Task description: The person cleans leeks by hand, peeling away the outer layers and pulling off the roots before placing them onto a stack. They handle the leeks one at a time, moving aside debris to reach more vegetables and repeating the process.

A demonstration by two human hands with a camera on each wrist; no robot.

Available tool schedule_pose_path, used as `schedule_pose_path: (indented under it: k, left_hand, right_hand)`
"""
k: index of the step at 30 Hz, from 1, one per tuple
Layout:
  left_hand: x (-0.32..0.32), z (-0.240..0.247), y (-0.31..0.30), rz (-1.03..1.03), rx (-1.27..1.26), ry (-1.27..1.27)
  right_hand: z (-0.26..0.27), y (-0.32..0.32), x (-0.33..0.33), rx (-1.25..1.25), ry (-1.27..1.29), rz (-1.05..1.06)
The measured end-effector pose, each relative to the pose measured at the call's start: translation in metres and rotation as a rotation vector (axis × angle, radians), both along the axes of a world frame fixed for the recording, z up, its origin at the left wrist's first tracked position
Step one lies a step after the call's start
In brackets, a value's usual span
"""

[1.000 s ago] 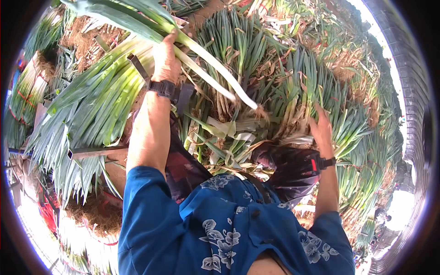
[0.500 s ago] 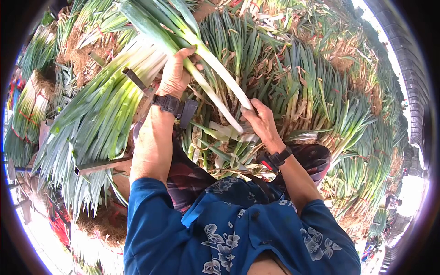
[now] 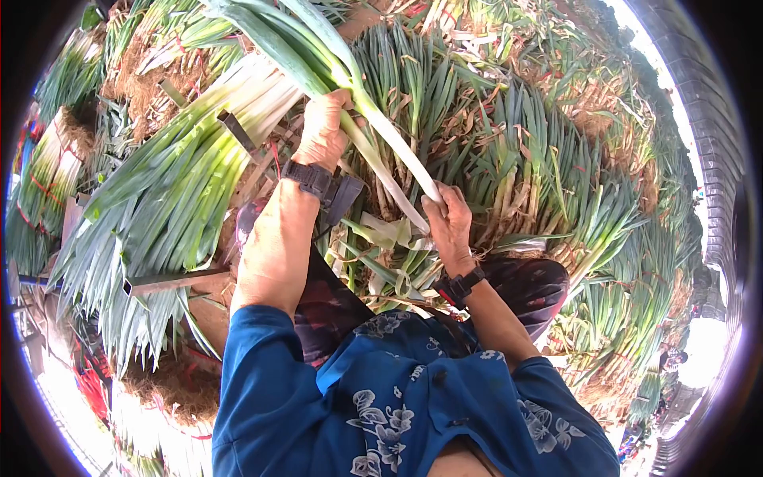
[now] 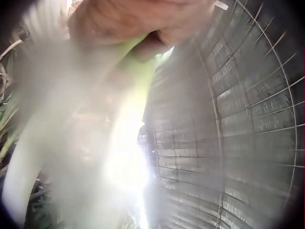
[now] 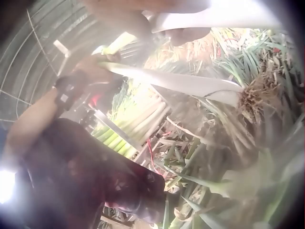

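Observation:
My left hand [image 3: 324, 131] grips two long green onions [image 3: 387, 131] where the white stalks turn into green leaves. The leaves point up and away, and the white ends slant down to the right. My right hand [image 3: 449, 226] pinches the lower white end of one stalk with thumb and fingers. In the right wrist view, the other green onion [image 5: 176, 86] shows a brown tuft of roots at its tip. The left wrist view is blurred, with the left hand [image 4: 143, 21] at the top around the stalks.
At my left, a big pile of green onions [image 3: 167, 191] lies on a metal frame [image 3: 176, 282] with a bar end sticking out. Rows of bundled green onions [image 3: 528, 151] cover the ground ahead and to the right. Loose peeled leaves [image 3: 389, 258] lie between my knees.
My right hand has come in from the standing bundles at the right and taken the white end of one stalk. The left hand has moved slightly right and down with the green onions.

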State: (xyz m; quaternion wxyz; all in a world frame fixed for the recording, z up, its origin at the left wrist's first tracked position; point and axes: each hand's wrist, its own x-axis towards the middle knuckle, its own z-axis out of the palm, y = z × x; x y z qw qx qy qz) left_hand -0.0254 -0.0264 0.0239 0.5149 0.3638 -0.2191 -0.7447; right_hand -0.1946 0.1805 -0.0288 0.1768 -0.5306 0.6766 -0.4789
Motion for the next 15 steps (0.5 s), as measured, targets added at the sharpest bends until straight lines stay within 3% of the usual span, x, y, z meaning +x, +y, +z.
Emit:
schedule_pose_path:
  k: [2, 5, 11, 15]
  left_hand:
    - [0.001, 0.002, 0.001, 0.023, -0.02, 0.017]
    - [0.001, 0.0, -0.001, 0.011, -0.025, 0.039]
    - [0.002, 0.007, 0.008, -0.034, -0.081, 0.173]
    - [0.001, 0.009, 0.01, -0.112, -0.076, 0.3]
  right_hand:
    - [0.001, 0.002, -0.001, 0.049, -0.119, 0.072]
    - [0.018, 0.007, -0.004, 0.343, -0.621, 0.168]
    - [0.043, 0.01, -0.005, 0.484, -1.256, 0.366]
    - [0.038, 0.008, -0.004, 0.502, -1.44, 0.547]
